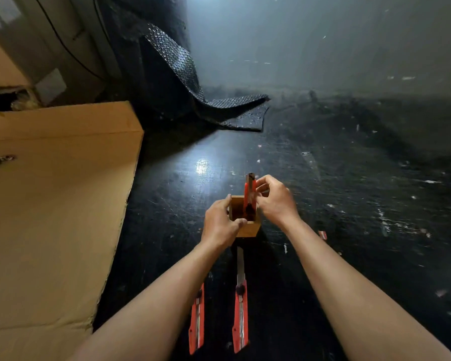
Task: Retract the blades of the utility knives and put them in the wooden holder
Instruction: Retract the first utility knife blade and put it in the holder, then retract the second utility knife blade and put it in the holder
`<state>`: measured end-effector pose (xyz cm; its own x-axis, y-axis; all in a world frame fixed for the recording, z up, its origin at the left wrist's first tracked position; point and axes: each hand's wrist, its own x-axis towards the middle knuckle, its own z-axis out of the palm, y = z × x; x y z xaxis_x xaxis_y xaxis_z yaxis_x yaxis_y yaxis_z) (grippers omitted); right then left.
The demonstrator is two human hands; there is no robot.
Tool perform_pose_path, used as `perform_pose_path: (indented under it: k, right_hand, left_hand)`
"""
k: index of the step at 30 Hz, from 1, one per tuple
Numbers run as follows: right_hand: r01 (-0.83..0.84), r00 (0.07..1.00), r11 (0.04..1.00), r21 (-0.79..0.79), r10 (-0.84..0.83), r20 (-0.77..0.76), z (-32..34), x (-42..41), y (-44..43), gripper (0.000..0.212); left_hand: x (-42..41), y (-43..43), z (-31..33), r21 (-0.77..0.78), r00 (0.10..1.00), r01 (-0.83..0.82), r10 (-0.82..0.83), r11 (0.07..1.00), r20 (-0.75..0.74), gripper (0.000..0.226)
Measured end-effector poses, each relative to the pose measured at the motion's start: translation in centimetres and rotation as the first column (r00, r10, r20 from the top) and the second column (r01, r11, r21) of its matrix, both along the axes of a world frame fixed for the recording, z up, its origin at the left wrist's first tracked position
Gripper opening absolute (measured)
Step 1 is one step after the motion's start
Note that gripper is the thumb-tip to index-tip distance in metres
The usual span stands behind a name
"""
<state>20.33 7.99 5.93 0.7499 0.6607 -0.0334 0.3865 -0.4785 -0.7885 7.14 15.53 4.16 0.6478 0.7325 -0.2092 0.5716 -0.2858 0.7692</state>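
A small square wooden holder [248, 229] stands on the dark floor. My left hand [220, 222] grips its left wall, thumb over the near rim. An orange utility knife [249, 194] stands upright inside the holder, its top end sticking out. My right hand [275, 199] is beside that knife with fingers curled around its upper part. Two more orange knives lie on the floor near me: one [240, 306] with its blade extended toward the holder, another [197, 319] partly hidden under my left forearm. A bit of a further orange knife [322, 235] shows beyond my right forearm.
A large flat cardboard sheet [50, 209] covers the floor on the left. A dark bubble-wrap sheet [219, 108] drapes from the wall onto the floor at the back. The scuffed black floor [362, 204] stretches to the right.
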Motion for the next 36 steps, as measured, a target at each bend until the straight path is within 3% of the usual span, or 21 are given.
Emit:
perform_pose_path:
  k: [4,6,18,25,30,36]
  right_hand:
    - [-0.004,1.0,0.996,-0.09,0.006,0.028,-1.0,0.1,0.2,0.003]
    - [0.002,1.0,0.993,-0.117,0.001,0.028,-1.1,0.2,0.3,0.005]
    - [0.078,0.997,0.988,-0.132,-0.074,0.036,-0.3,-0.1,-0.8,0.01]
    - [0.064,0.998,0.987,-0.147,-0.058,0.04,0.3,-2.1,-4.4,0.019]
    - [0.018,1.0,0.975,-0.219,-0.016,0.011,-0.6,-5.1,-6.9,0.019]
    - [-0.071,0.984,0.932,-0.356,0.007,-0.178,-3.5,-9.0,-10.1,0.031]
  left_hand:
    - [-0.1,0.2,0.1,0.01,1.0,0.017,-0.018,1.0,0.021,0.048]
    - [-0.1,0.3,0.0,0.02,0.999,0.027,-0.027,0.999,0.027,0.041]
    - [-0.6,-0.2,0.4,-0.018,0.998,0.005,-0.004,1.0,0.058,0.045]
    - [-3.9,-2.3,0.2,0.003,0.996,-0.071,0.071,0.997,0.057,0.067]
    - [-7.0,-4.9,-0.4,0.023,0.998,-0.023,0.022,0.999,0.058,0.049]
    - [-10.5,-7.7,-2.8,-0.051,0.996,0.024,-0.028,0.998,-0.082,0.041]
